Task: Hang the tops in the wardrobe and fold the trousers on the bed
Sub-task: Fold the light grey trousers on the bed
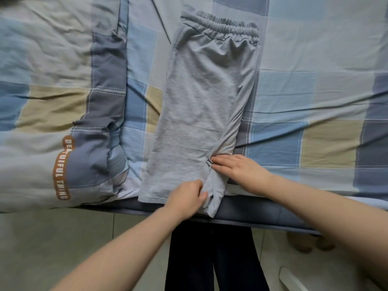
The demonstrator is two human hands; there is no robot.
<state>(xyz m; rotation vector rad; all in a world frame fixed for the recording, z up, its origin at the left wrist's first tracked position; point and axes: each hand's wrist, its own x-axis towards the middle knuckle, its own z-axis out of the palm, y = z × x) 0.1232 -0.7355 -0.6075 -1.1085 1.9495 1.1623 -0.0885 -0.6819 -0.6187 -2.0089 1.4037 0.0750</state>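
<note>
Nearest the camera, the left hand pinched the near hem of the grey trousers, fingers curled round a bunched fold. Just to its right, the right hand lay flat with fingers straight, pressing the cloth. The trousers lay lengthwise on the bed, legs folded together, waistband at the far end, hem at the near edge. A rolled duvet lay to the left. This looked like the folding step; next the hem likely needed smoothing, then carrying toward the waistband.
</note>
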